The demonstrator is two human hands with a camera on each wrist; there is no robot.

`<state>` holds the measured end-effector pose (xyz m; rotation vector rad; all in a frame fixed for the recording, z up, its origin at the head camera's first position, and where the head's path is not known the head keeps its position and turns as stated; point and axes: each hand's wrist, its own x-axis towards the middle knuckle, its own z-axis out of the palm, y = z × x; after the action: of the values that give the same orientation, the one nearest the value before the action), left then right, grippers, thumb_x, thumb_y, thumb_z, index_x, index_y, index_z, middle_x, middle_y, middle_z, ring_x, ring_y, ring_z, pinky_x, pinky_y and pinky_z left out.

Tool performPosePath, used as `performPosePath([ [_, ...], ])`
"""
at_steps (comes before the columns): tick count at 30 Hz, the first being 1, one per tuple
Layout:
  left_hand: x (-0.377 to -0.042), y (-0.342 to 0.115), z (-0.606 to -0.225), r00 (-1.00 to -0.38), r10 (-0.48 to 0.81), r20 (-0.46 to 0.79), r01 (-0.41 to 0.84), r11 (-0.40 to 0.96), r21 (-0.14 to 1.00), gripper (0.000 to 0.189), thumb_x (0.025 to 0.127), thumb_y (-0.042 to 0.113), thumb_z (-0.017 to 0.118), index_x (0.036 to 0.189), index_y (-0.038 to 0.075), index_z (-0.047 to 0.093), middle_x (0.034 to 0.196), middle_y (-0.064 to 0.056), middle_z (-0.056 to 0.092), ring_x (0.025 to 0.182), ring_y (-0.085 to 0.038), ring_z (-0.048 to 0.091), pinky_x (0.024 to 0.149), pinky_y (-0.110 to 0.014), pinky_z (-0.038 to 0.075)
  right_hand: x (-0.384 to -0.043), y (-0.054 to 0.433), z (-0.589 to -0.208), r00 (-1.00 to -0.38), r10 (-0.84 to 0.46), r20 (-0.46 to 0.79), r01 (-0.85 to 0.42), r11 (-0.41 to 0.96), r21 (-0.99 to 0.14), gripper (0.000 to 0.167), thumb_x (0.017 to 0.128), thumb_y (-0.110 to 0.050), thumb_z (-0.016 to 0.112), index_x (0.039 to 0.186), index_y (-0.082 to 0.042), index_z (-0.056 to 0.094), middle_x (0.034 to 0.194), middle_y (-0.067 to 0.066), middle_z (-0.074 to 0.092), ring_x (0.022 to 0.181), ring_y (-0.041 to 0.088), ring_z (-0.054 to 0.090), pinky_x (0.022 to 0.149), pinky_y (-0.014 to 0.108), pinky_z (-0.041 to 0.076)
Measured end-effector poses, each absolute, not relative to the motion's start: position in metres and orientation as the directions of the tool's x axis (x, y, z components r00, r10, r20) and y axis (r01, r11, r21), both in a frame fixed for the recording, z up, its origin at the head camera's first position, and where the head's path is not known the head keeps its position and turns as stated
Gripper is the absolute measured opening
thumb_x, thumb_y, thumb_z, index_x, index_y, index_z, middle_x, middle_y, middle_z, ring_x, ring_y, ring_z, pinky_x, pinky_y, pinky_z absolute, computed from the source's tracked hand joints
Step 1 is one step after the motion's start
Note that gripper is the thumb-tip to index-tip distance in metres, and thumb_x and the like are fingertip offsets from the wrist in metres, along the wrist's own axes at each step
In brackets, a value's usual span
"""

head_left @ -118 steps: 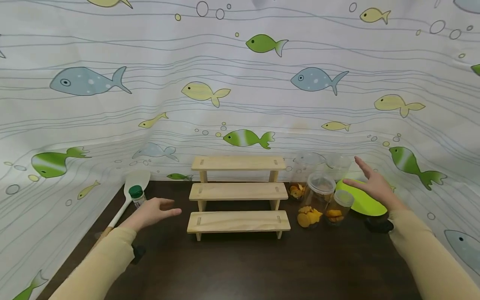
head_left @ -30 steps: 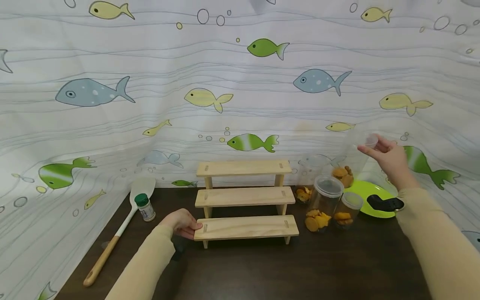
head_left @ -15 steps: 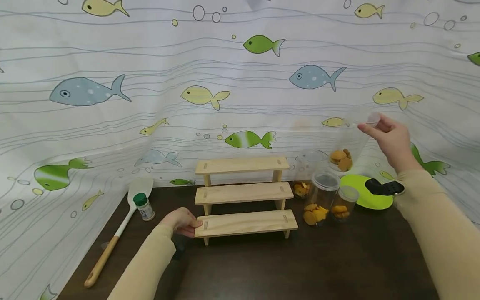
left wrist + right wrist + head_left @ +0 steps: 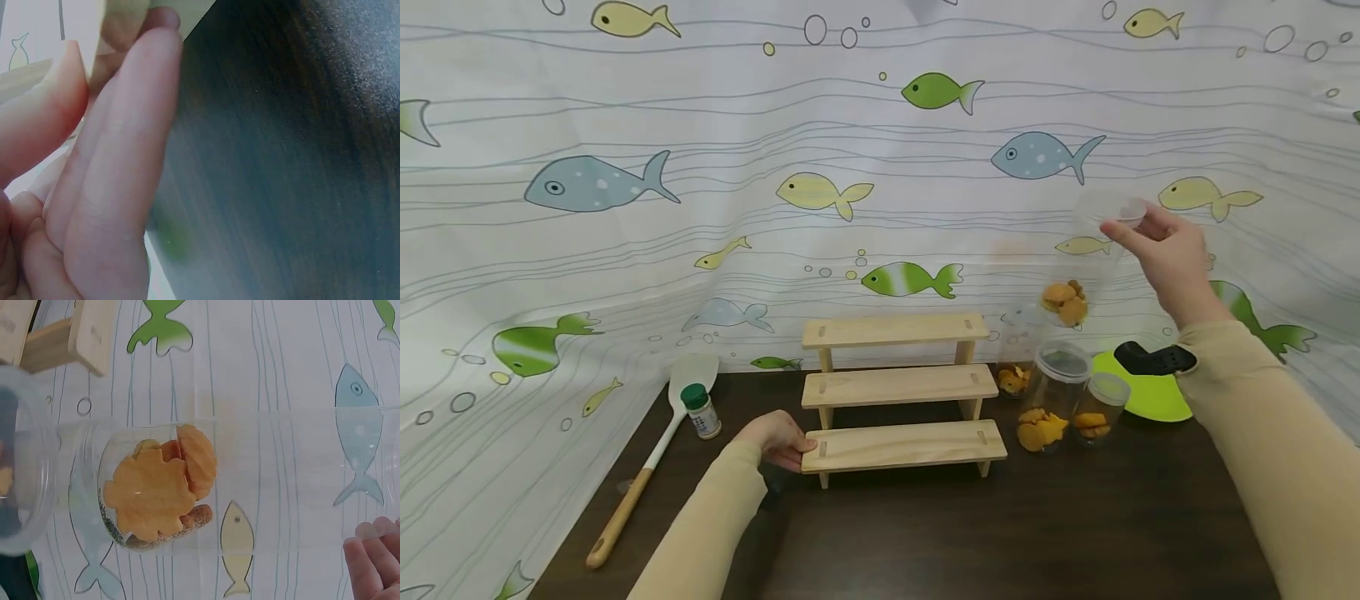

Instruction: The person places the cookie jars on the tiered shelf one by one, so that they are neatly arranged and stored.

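Up at the right in the head view, my right hand (image 4: 1172, 262) grips a tall clear jar (image 4: 1093, 254) by its top, above the other jars. The jar tilts, and orange-brown cookies (image 4: 153, 494) lie at its bottom in the right wrist view. My left hand (image 4: 778, 439) pinches the left end of the lowest step of a three-tier wooden display stand (image 4: 902, 446), thumb on top and fingers below. Close up in the left wrist view, the fingers (image 4: 119, 162) lie along that end. All three steps are bare.
Right of the stand are a tall lidded jar (image 4: 1056, 387), a short lidded jar (image 4: 1102, 404) and a jar behind (image 4: 1017, 346), all with cookies. A lime-green plate (image 4: 1153, 400) lies beyond. At left stand a green-capped shaker bottle (image 4: 703, 417) and a long-handled spatula (image 4: 655, 458).
My right hand, empty at first, has taken hold of the jar, lifted it above the others and moved it slightly left. My left hand has come to the stand and grips its lowest step.
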<state>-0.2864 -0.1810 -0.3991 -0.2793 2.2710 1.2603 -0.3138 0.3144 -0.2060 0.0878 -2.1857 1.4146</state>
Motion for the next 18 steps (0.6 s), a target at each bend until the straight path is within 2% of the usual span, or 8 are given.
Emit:
performPosePath([
  [7,-0.288,-0.181,-0.399,-0.839,0.062,-0.541,-0.425,0.545,0.723,0.020,0.088,0.006,0.067,0.095,-0.011,0.062,0.070,-0.009,0.064,0.060,-0.016,0.064,0.068,-0.036,0.060,-0.326,0.282,-0.196,-0.872,0.159,0.462,-0.360,0.430,-0.828,0.060,0.085,-0.036,0.070,0.138,-0.016,0.050,0.098,-0.023,0.062,0.111,0.004,0.051,0.107,0.035,0.037],
  [11,-0.287,-0.181,-0.397,-0.839,0.052,-0.542,-0.427,0.554,0.715,0.018,0.087,0.006,0.068,0.093,-0.010,0.060,0.070,-0.009,0.063,0.059,-0.016,0.064,0.067,-0.035,0.060,-0.333,0.259,-0.191,-0.868,0.119,0.483,-0.399,0.414,-0.818,0.060,0.085,-0.035,0.072,0.137,-0.014,0.051,0.096,-0.022,0.064,0.106,0.002,0.054,0.095,0.026,0.042],
  [14,-0.287,-0.181,-0.397,-0.839,0.052,-0.541,-0.427,0.552,0.716,0.019,0.087,0.007,0.068,0.094,-0.010,0.061,0.070,-0.009,0.062,0.059,-0.016,0.064,0.067,-0.034,0.060,-0.338,0.240,-0.189,-0.862,0.098,0.497,-0.423,0.399,-0.814,0.058,0.084,-0.035,0.072,0.134,-0.012,0.054,0.090,-0.023,0.065,0.100,0.001,0.055,0.085,0.023,0.041],
  [15,-0.287,-0.182,-0.398,-0.839,0.055,-0.541,-0.428,0.548,0.719,0.020,0.087,0.007,0.068,0.095,-0.011,0.061,0.071,-0.009,0.063,0.059,-0.016,0.064,0.068,-0.034,0.060,-0.339,0.234,-0.189,-0.860,0.091,0.502,-0.431,0.395,-0.811,0.057,0.084,-0.035,0.073,0.132,-0.011,0.056,0.088,-0.022,0.065,0.099,0.002,0.055,0.085,0.024,0.041],
  [18,-0.287,-0.183,-0.400,-0.839,0.062,-0.540,-0.428,0.539,0.726,0.023,0.087,0.008,0.068,0.099,-0.012,0.061,0.072,-0.009,0.063,0.060,-0.015,0.064,0.068,-0.033,0.060,-0.342,0.215,-0.190,-0.862,0.070,0.502,-0.439,0.390,-0.809,0.059,0.083,-0.038,0.073,0.133,-0.011,0.055,0.092,-0.019,0.066,0.103,0.005,0.055,0.097,0.031,0.042],
])
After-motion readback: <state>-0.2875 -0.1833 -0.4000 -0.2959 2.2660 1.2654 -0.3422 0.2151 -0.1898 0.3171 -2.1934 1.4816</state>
